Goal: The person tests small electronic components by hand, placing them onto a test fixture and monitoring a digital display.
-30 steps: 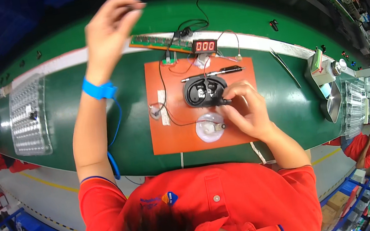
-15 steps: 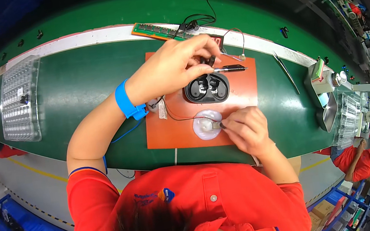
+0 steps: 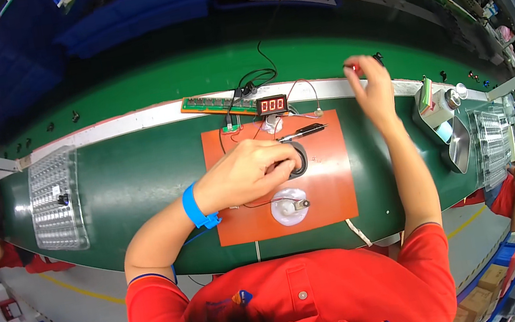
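Observation:
My left hand (image 3: pixel 257 169), with a blue wrist strap (image 3: pixel 195 208), is over a black oval earbud case (image 3: pixel 301 158) on the orange mat (image 3: pixel 335 182). Its fingers are curled together at the case, hiding most of it and whatever they hold. My right hand (image 3: pixel 372 87) reaches out over the far white edge. Thumb and forefinger come close together around a tiny red spot; what they hold is unclear. A small black piece (image 3: pixel 378 57) lies just beyond it. Nearer me on the mat, a round white pad (image 3: pixel 287 213) carries a small metal-tipped wired part (image 3: pixel 302 204).
A black pen-like tool (image 3: pixel 307 131) lies behind the case. Beyond it stand a red-digit meter (image 3: pixel 272 105), a green circuit board strip (image 3: pixel 215 105) and black cables (image 3: pixel 258 80). A clear tray (image 3: pixel 56 199) sits left; a metal bin (image 3: pixel 456 146) stands right. Other people sit at both sides.
My left hand has lowered from above the case onto it. My right hand has let go of the wired part by the white pad and swung far to the right. The view has tilted up.

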Tool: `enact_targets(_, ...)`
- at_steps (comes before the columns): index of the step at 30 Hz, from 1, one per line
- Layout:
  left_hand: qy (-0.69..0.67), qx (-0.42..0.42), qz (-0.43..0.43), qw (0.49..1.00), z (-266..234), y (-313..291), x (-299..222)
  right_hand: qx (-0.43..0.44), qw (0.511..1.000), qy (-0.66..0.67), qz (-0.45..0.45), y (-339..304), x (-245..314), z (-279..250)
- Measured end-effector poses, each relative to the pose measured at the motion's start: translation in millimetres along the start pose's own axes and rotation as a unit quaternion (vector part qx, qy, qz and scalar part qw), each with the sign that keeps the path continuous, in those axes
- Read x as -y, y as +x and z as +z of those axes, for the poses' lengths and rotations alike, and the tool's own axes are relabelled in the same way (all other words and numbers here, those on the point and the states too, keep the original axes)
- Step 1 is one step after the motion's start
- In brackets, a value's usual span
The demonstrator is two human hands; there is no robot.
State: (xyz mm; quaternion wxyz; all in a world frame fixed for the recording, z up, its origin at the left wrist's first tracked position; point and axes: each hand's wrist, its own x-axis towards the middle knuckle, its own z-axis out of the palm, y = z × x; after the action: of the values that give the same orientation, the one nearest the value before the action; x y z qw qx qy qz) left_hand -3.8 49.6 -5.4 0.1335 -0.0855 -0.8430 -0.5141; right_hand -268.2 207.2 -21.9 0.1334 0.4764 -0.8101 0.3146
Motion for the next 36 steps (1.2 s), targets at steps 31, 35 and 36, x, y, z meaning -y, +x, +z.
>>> enact_targets(31,0.161,-0.178,-0.148,0.959,-16.9,13.8,1.2,0.088,0.964,0.214,-0.13,-91.0,98.5,-6.1)
enact_targets(35,0.151,-0.413,-0.111,0.891,-106.4,4.5,53.4,0.112,0.974,0.099,-0.172,-89.4,108.5,-3.8)
enact_targets(36,0.208,-0.483,-0.101,0.845,-136.6,-7.2,64.5,0.112,0.973,0.101,-0.176,-88.2,109.6,-2.2)
